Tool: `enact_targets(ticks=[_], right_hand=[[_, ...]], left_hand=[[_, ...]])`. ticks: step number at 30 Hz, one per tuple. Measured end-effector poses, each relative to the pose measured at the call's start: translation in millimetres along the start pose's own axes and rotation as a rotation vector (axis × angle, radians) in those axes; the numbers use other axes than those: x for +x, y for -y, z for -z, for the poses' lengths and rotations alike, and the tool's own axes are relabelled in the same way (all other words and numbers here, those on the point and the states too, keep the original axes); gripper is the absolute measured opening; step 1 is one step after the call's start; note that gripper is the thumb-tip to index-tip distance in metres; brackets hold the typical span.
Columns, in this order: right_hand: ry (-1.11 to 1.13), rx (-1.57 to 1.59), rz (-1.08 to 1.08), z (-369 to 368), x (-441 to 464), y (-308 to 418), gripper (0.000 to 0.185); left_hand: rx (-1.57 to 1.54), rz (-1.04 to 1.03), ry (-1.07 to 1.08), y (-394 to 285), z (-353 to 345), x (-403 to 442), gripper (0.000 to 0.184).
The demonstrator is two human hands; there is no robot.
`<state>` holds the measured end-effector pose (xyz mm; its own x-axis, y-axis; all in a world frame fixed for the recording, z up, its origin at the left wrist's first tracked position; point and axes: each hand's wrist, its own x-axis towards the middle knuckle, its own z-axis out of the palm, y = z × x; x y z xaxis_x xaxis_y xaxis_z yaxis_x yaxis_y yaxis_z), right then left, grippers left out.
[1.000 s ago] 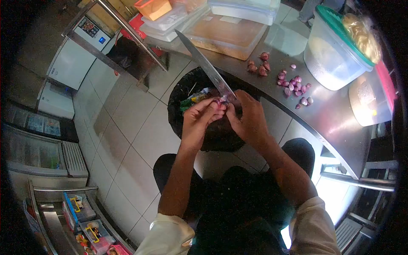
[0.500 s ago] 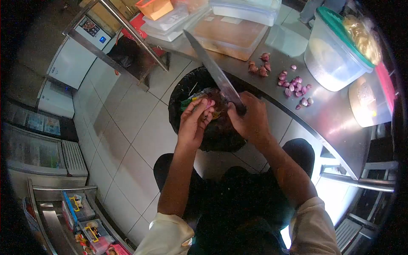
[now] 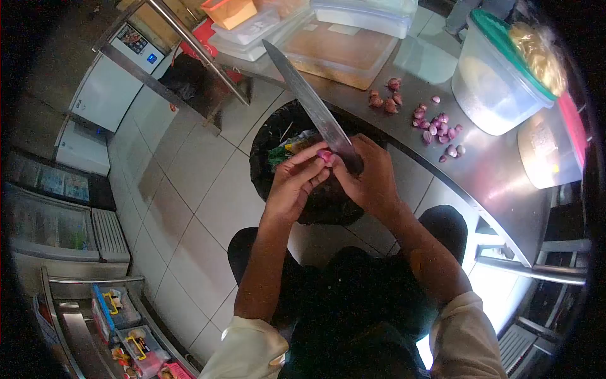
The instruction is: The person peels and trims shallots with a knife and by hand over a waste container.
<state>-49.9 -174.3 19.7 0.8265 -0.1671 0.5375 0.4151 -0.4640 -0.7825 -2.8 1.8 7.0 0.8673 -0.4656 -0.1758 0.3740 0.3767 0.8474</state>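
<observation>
Between the fingertips of my left hand is a small purple-pink shallot. My right hand grips a large knife, its long blade slanting up and to the left; the handle is mostly hidden in the palm. My right thumb touches the shallot, close to the heel of the blade. Both hands are over a bin lined with a black bag, which holds scraps. On the steel table lie several peeled shallots and, farther back, a small cluster of unpeeled shallots.
A clear tub with a green lid and a pink-lidded container stand on the right of the table. Flat plastic boxes sit at its back. A steel rack with small toolboxes is at lower left, over tiled floor.
My hands have come together. The shallot has moved right to meet my right thumb, and the knife has shifted slightly up and left.
</observation>
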Motion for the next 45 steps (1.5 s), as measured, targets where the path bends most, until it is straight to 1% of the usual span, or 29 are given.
enact_targets(ticks=[3, 5, 9, 11, 15, 17, 21, 23, 24, 26, 30, 32, 33, 35, 36, 38, 39, 41, 42, 44, 45], right_hand=[[-0.018, 0.003, 0.038, 0.1, 1.0, -2.0, 0.022], [0.001, -0.046, 0.024, 1.1, 0.6, -5.3, 0.023], [0.026, -0.086, -0.039, 2.0, 0.0, -5.8, 0.024], [0.006, -0.059, -0.019, -0.3, -0.6, -10.9, 0.025], [-0.026, -0.079, 0.007, -0.4, -0.4, -6.0, 0.024], [0.056, -0.005, -0.063, 2.1, 0.1, -1.8, 0.022], [0.023, 0.054, -0.041, -5.8, -4.8, -11.9, 0.025], [-0.117, -0.115, 0.055, -13.5, -9.8, -18.5, 0.028], [-0.116, -0.115, 0.055, -11.3, -8.9, -17.0, 0.028], [0.06, -0.012, -0.047, -5.7, -6.2, -12.4, 0.037], [-0.008, -0.072, 0.021, -8.2, -10.3, -10.4, 0.039], [-0.011, -0.04, 0.057, -8.5, -9.8, -9.4, 0.035], [-0.01, -0.039, 0.058, -7.8, -9.4, -9.9, 0.035], [0.122, -0.049, -0.112, -5.3, -7.8, -12.1, 0.033], [0.122, -0.049, -0.112, -5.6, -6.6, -11.7, 0.033], [0.024, 0.058, -0.159, -6.0, -4.4, -9.8, 0.036], [0.023, 0.058, -0.159, -4.0, -3.3, -8.6, 0.036], [0.106, -0.073, -0.296, 2.0, -1.7, -6.6, 0.037], [0.088, -0.078, -0.299, 1.6, -3.8, -11.4, 0.037], [0.052, -0.178, -0.225, -6.9, -12.7, -29.4, 0.036], [0.019, -0.182, -0.23, -10.2, -15.5, -35.2, 0.036]], left_hand=[[0.028, -0.044, 0.034, 3.3, 1.8, 1.5, 0.037], [0.055, -0.097, 0.064, 5.2, 3.2, 2.6, 0.04], [0.137, -0.132, 0.047, 8.2, 4.5, 4.5, 0.037], [0.06, -0.105, 0.033, 9.1, 5.5, 4.4, 0.032], [-0.03, -0.077, 0.035, 8.5, 13.1, 5.0, 0.029], [-0.142, -0.055, 0.032, 10.8, 18.6, 5.4, 0.031], [-0.117, -0.024, 0.017, 5.6, 8.4, 1.7, 0.034], [-0.112, -0.042, -0.007, 6.3, 7.1, 1.3, 0.035], [-0.112, -0.042, -0.007, 6.5, 7.9, 2.0, 0.035], [-0.135, -0.044, 0.007, 6.7, 11.1, 3.3, 0.036], [-0.162, -0.013, 0.014, 6.0, 13.5, 2.8, 0.035], [-0.191, -0.04, -0.073, 6.3, 13.5, 4.5, 0.032], [-0.191, -0.041, -0.074, 6.8, 16.1, 6.2, 0.032], [-0.216, -0.034, -0.127, 9.3, 24.6, 10.7, 0.028], [-0.215, -0.033, -0.126, 11.0, 27.8, 11.3, 0.028], [-0.244, -0.041, -0.154, 14.4, 34.3, 10.9, 0.033], [-0.243, -0.041, -0.152, 12.9, 34.1, 10.0, 0.033], [-0.296, -0.025, -0.139, 9.5, 32.2, 9.1, 0.031], [-0.29, -0.018, -0.124, 3.7, 24.2, 6.4, 0.031], [-0.025, -0.166, -0.149, -10.8, 1.8, -4.4, 0.027], [-0.01, -0.159, -0.12, -13.6, -3.5, -6.7, 0.027]])
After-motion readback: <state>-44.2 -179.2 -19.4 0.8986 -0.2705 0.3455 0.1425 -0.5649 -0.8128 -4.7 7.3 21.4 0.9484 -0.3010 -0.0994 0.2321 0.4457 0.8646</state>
